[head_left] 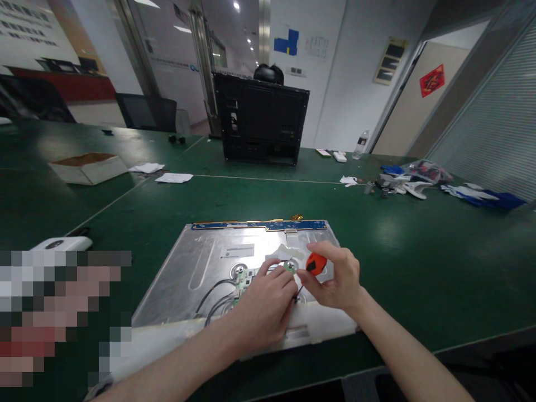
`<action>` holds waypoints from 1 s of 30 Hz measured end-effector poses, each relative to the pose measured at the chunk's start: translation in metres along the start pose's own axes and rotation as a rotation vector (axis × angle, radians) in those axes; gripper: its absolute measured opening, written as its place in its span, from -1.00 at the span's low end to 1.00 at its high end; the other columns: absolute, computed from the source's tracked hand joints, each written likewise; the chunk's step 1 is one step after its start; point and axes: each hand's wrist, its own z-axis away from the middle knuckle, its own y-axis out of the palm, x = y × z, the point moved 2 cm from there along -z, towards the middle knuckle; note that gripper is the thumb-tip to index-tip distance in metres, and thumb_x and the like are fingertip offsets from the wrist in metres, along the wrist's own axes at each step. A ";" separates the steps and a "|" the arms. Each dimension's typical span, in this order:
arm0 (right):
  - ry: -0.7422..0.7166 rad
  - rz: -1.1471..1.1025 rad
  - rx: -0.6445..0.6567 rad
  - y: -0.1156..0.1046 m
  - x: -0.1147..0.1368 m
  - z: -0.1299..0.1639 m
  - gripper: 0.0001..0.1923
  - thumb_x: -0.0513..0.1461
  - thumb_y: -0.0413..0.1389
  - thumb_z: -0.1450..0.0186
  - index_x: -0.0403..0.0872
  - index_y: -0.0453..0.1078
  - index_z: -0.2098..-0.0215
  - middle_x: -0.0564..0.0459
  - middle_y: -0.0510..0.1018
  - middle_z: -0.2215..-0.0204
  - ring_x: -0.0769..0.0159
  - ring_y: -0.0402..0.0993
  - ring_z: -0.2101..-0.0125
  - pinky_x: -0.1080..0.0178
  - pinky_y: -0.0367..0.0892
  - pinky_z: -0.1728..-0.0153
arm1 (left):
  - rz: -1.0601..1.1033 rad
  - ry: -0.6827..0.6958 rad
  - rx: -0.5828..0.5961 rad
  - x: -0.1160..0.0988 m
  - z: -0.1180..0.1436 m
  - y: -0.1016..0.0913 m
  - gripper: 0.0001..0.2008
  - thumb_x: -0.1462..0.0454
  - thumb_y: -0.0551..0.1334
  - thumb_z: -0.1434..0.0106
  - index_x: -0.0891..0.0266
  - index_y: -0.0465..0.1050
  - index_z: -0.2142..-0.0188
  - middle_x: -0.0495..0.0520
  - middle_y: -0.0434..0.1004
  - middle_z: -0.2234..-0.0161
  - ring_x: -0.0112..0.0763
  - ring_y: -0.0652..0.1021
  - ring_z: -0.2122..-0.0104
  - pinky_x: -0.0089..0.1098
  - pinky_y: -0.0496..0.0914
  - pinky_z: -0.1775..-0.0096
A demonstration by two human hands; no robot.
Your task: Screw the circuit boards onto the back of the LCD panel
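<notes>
The right hand (335, 282) grips an orange-handled screwdriver (313, 265), its tip down by the small green circuit board (244, 277) on the metal panel (201, 268). The left hand (263, 304) pinches at that board, steadying it. This looks like screw work; the tip needs square seating. Green table (419, 251) lies open to the right; the panel's near edge sits close to the table edge.

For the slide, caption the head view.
Right hand holds an orange-handled screwdriver beside the left hand on a metal panel.
</notes>
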 end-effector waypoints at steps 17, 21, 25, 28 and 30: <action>0.030 -0.073 -0.031 0.000 -0.002 0.003 -0.60 -0.32 0.05 -0.24 -0.06 0.22 -0.05 0.11 0.45 0.45 0.37 0.40 0.53 0.33 0.34 0.59 | -0.009 0.014 0.011 0.001 0.000 0.001 -0.81 0.38 0.13 -0.23 0.20 0.44 0.19 0.11 0.55 0.23 -0.16 0.50 0.15 -0.03 0.16 -0.15; 0.020 -0.037 -0.023 0.000 -0.003 0.002 -0.68 -0.29 0.11 -0.26 -0.05 0.24 0.02 0.19 0.38 0.54 0.42 0.30 0.61 0.37 0.25 0.63 | -0.012 0.012 0.007 0.001 0.000 0.001 -0.82 0.38 0.13 -0.23 0.20 0.43 0.20 0.11 0.55 0.23 -0.17 0.51 0.15 -0.04 0.15 -0.16; 0.029 -0.028 0.000 -0.001 -0.002 0.001 -0.69 -0.23 0.10 -0.29 -0.05 0.24 0.00 0.20 0.37 0.57 0.42 0.29 0.63 0.37 0.24 0.64 | -0.008 0.000 0.014 0.000 0.000 0.000 -0.85 0.37 0.13 -0.23 0.21 0.44 0.24 0.10 0.55 0.26 -0.19 0.51 0.17 -0.06 0.15 -0.16; 0.029 -0.064 0.020 -0.003 -0.002 0.001 -0.65 -0.24 0.00 -0.29 -0.08 0.24 -0.05 0.10 0.45 0.48 0.35 0.40 0.55 0.31 0.32 0.59 | -0.009 0.001 0.022 0.000 -0.001 0.000 -0.86 0.37 0.13 -0.23 0.21 0.43 0.26 0.10 0.54 0.27 -0.20 0.50 0.18 -0.05 0.16 -0.16; 0.041 -0.084 0.028 -0.004 -0.002 0.001 -0.60 -0.28 -0.04 -0.26 -0.08 0.25 -0.07 0.04 0.51 0.39 0.32 0.45 0.48 0.28 0.37 0.56 | -0.019 0.005 0.019 0.000 0.000 0.001 -0.88 0.37 0.12 -0.24 0.21 0.43 0.28 0.10 0.54 0.28 -0.20 0.50 0.20 -0.04 0.16 -0.15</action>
